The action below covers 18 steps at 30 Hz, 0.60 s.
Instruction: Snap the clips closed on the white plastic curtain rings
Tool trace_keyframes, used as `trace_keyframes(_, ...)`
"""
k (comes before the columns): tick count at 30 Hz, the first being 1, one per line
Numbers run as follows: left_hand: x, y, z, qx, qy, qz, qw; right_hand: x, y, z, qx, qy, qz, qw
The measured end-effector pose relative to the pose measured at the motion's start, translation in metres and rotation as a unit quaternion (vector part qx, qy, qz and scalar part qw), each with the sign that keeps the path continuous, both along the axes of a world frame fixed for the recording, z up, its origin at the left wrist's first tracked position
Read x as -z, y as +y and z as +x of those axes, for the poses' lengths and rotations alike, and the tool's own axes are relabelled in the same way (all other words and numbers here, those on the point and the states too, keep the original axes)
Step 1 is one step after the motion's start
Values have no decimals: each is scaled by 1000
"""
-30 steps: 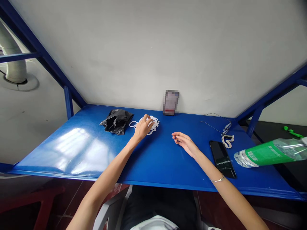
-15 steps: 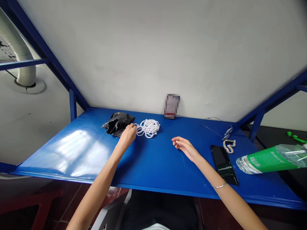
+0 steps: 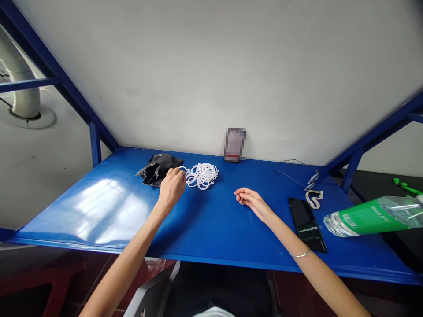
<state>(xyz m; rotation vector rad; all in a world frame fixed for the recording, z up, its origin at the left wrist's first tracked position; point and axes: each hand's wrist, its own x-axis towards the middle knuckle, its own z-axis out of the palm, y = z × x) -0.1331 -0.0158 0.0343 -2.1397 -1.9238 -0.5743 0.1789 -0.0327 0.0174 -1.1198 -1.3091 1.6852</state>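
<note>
Glossy blue counter: left hand pinches thin white plastic rings beside crinkled black bag; right hand loosely curled, empty.

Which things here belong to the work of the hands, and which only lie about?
In the work: left hand at the white plastic rings; black plastic bag beside them; right hand, resting empty.

Lying about: phone, water bottle, earphone cable.
</note>
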Motion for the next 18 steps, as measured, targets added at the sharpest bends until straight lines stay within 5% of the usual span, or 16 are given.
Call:
trace_keyframes(5,-19,-7,39,227,-151,79,959,12,5,-4,2,-97,68,993)
trace_keyframes(9,3,-6,84,351,-192,27,916,24,10,-5,-7,-145,121,982)
trace_keyframes(14,40,10,118,344,-152,19,927,33,17,-6,37,-125,139,982)
trace_keyframes(18,49,25,129,339,-108,24,934,35,25,-5,45,-108,161,980)
